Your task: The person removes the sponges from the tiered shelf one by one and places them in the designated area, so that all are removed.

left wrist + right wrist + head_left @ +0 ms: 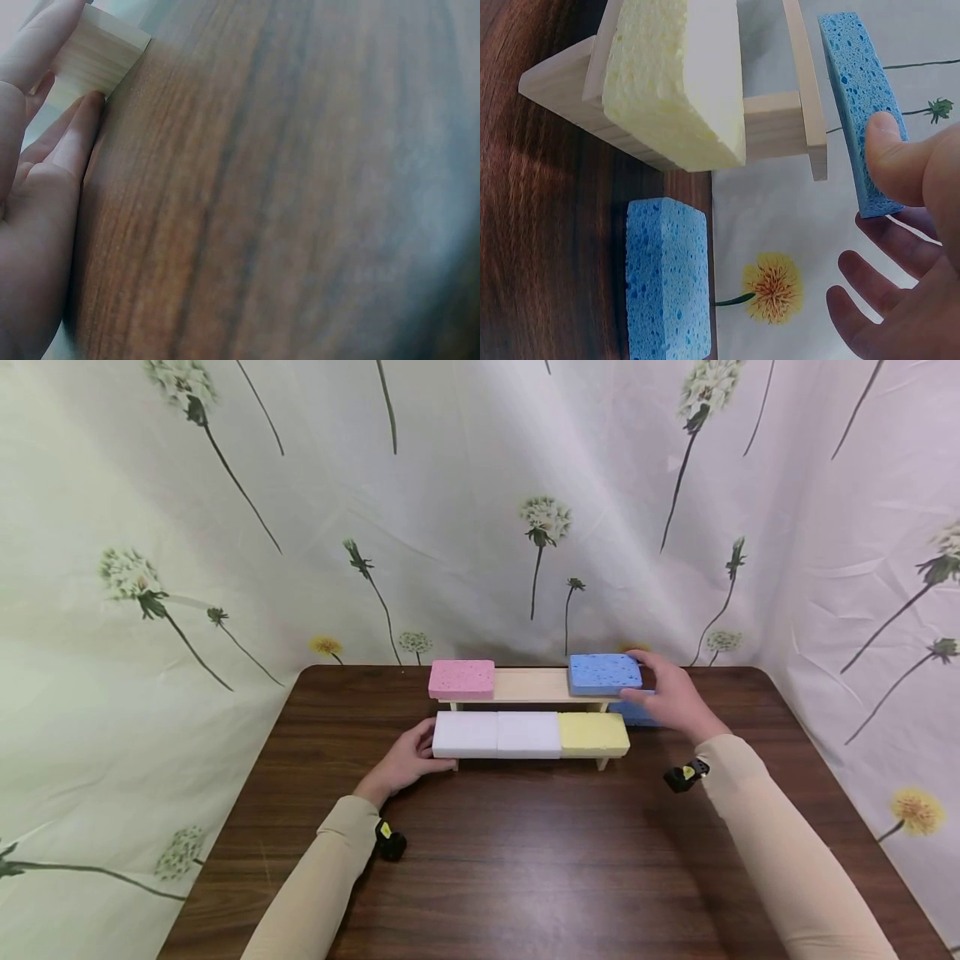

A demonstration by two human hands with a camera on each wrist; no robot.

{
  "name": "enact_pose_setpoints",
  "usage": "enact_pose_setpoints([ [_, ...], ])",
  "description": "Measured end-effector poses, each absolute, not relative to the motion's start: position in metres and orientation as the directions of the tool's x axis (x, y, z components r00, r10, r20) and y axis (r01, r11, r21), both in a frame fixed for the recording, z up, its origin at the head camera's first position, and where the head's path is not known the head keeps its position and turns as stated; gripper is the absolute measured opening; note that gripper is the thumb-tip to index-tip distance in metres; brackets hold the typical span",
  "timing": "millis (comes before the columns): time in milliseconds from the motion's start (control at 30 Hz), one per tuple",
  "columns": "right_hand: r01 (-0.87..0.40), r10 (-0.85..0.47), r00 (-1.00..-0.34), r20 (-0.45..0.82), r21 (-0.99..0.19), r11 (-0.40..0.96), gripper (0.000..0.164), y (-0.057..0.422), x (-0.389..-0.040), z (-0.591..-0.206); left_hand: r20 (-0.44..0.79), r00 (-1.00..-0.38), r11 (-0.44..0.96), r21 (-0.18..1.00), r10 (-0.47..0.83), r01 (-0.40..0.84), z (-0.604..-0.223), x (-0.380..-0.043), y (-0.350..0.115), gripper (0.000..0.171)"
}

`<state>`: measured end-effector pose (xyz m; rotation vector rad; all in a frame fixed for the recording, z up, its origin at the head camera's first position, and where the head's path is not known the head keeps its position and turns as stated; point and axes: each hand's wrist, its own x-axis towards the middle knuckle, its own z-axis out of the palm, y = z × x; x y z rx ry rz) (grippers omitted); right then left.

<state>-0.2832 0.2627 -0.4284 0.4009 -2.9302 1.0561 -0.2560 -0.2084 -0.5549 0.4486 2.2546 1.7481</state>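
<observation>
A two-step wooden rack stands near the table's back edge. My right hand pinches a blue sponge over the right end of the upper step. In the right wrist view a gap shows between that sponge and the wood. My left hand grips the rack's left end, thumb in front and fingers behind. A pink sponge lies on the upper step's left end. Along the lower step sit two white sponges and a yellow sponge, side by side.
A second blue sponge lies on the dark wooden table, behind and right of the rack. Flower-printed cloth hangs close behind the table and along both sides.
</observation>
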Motion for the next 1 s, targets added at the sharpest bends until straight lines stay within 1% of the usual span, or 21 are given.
enact_pose_setpoints([
  [333,-0.243,-0.236,-0.967,0.096,-0.626,0.741,0.07,0.27,-0.282,-0.428,-0.004,-0.92,0.227,0.97,0.391,0.092,-0.553,-0.254,-0.209,0.081],
  [500,-0.224,-0.225,-0.971,0.083,-0.645,0.731,0.07,0.274,-0.279,-0.43,-0.001,-0.917,0.204,0.975,0.399,0.088,-0.554,-0.254,-0.209,0.082],
  [667,-0.203,-0.209,-0.976,0.07,-0.649,0.733,0.071,0.28,-0.279,-0.432,0.002,-0.916,0.21,0.973,0.4,0.094,-0.554,-0.254,-0.208,0.082],
  [867,-0.171,-0.18,-0.982,0.052,-0.643,0.747,0.072,0.286,-0.278,-0.431,0.005,-0.916,0.216,0.971,0.401,0.099,-0.554,-0.255,-0.209,0.081],
  [1000,-0.171,-0.172,-0.983,0.061,-0.635,0.753,0.071,0.29,-0.278,-0.433,-0.001,-0.916,0.222,0.97,0.401,0.096,-0.554,-0.254,-0.209,0.081],
])
